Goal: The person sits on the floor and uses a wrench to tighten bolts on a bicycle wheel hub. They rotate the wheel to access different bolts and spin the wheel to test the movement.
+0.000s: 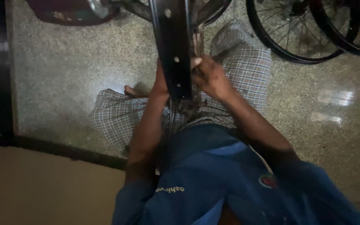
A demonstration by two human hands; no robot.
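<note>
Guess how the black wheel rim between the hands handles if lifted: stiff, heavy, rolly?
Black wheel rim looks like rigid metal, so probably stiff. Open hoop shape suggests light for its size. Round, so likely to roll if released upright. The right hand rests at its edge; the left hand is hidden behind it.

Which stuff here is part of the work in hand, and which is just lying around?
In use:
- black wheel rim, upright between the knees
- right hand on its spokes
- left hand, hidden behind the rim

Lying about:
- spare wheels on the floor, top right
- dark red object, top left
</note>
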